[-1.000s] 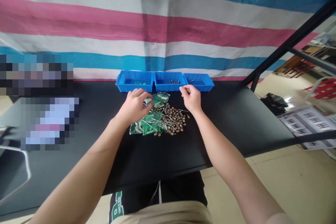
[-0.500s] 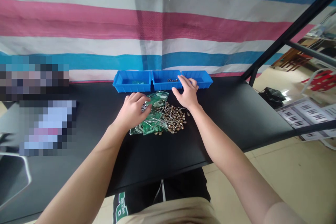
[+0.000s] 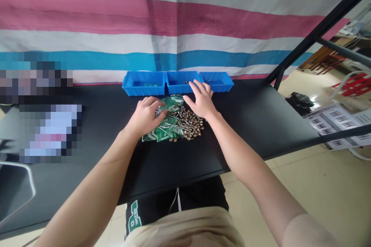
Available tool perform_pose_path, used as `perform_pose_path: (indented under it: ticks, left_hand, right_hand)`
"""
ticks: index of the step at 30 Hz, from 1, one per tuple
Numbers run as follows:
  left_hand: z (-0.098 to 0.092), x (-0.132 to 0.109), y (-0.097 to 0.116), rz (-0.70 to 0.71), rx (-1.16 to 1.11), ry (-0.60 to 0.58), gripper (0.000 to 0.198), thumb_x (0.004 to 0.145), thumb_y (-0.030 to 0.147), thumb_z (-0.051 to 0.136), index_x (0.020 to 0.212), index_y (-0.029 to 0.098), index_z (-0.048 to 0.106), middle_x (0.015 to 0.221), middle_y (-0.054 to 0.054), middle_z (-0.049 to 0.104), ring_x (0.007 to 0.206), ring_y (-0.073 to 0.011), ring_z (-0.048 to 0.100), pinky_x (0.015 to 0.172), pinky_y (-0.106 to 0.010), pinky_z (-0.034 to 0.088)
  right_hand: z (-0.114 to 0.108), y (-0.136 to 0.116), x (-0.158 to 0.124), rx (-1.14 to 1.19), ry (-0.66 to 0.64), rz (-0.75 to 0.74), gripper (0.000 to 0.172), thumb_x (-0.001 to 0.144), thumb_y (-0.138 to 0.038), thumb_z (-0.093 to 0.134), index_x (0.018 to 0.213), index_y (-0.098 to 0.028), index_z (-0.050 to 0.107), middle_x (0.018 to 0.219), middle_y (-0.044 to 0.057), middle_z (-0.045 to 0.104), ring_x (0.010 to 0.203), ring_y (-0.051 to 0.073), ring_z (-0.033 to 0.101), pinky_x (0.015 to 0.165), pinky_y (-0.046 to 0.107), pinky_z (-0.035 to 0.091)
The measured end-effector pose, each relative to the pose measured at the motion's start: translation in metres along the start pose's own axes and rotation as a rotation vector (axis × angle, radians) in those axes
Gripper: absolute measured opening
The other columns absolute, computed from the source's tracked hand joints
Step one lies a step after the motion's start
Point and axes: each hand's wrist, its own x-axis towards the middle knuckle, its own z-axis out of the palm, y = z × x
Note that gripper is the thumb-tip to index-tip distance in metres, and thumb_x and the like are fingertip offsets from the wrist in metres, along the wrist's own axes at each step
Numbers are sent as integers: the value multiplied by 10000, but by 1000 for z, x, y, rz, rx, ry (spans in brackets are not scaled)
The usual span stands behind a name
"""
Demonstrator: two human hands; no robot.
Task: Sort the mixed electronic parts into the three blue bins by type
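Note:
A heap of small green packets point(image 3: 164, 125) and brass-coloured pins point(image 3: 191, 125) lies on the black table point(image 3: 255, 119). My left hand point(image 3: 146, 115) rests on the green packets with its fingers curled and pinched on something I cannot make out. My right hand point(image 3: 200, 100) lies over the heap's far right side, fingers stretched out and apart, nothing visible in it, its fingertips close to the middle blue bin point(image 3: 181, 86). Three blue bins stand side by side behind the heap: the left bin point(image 3: 143, 83), the middle one and the right bin point(image 3: 217, 81).
A striped tarpaulin point(image 3: 174, 27) hangs behind the table. A black metal frame point(image 3: 315, 34) rises at the right. Blurred-out items point(image 3: 49, 131) lie at the table's left. Papers point(image 3: 339, 121) lie on the floor at the right.
My right hand moved from a pinch near the right bin down and left onto the heap, with its fingers spread. My left hand stayed on the green packets.

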Motion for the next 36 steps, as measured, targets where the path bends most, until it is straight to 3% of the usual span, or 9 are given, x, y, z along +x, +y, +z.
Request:
perform_pose_path:
  ticks: [2,5,9,12,20,31,34,36]
  left_hand:
    - [-1,0,1,-4,-6,10,287,949,378,501,1013,176,693,1052,-128,675,1019,-293,621,930,-470,483]
    - [-1,-1,2,-7,-4,23,282,956,388,502,1014,188,692,1062,-118,679,1025,-291,619,921,-465,482]
    - [-1,-2,5,-1,8,29,278,964,376,502,1032,180,686,1063,-120,681,1022,-296,621,895,-464,483]
    - [-1,-3,7,-4,19,28,271,965,368,510,1046,174,682,1080,-123,680,1029,-304,618,877,-468,481]
    - [0,-5,12,-29,4,-25,264,962,349,535,1072,155,676,1119,-130,670,1073,-289,613,915,-453,465]
    - [5,-8,11,-21,8,-26,250,964,361,522,1039,177,675,1109,-120,681,1059,-279,621,886,-449,483]
    - [3,-8,7,11,0,48,252,956,377,528,1042,182,662,1083,-110,695,1045,-276,634,888,-461,496]
    - [-10,-6,7,39,-39,217,306,939,440,551,1103,196,637,1097,-102,695,1061,-271,639,919,-471,508]
  right_hand:
    - [-5,-5,-5,70,-31,-97,461,940,-422,552,1326,-179,612,1353,137,600,1267,328,453,1098,531,379]
    - [-10,-11,-9,135,-160,-199,353,934,-383,576,1172,-147,686,1139,123,668,1124,282,548,1060,463,439]
    - [-10,-16,-12,136,-352,-169,433,904,-456,636,1226,-168,661,1186,131,641,1152,298,570,1009,475,490]
    - [-7,-16,-13,150,-397,-143,403,919,-428,628,1249,-198,649,1215,126,633,1162,294,587,986,472,512]
    - [2,-16,-17,260,-310,-184,198,898,-274,652,1058,-171,704,1038,100,686,972,247,663,890,415,544]
    - [10,-15,-19,367,-291,-204,113,878,-190,625,946,-187,716,954,80,720,831,214,672,765,366,543]
    - [5,-18,-18,329,-184,-242,159,903,-281,619,986,-185,716,989,100,726,939,261,673,840,424,554]
    - [-10,-22,-18,350,1,-264,262,928,-389,602,1070,-195,705,1053,112,723,1033,284,661,918,470,546]
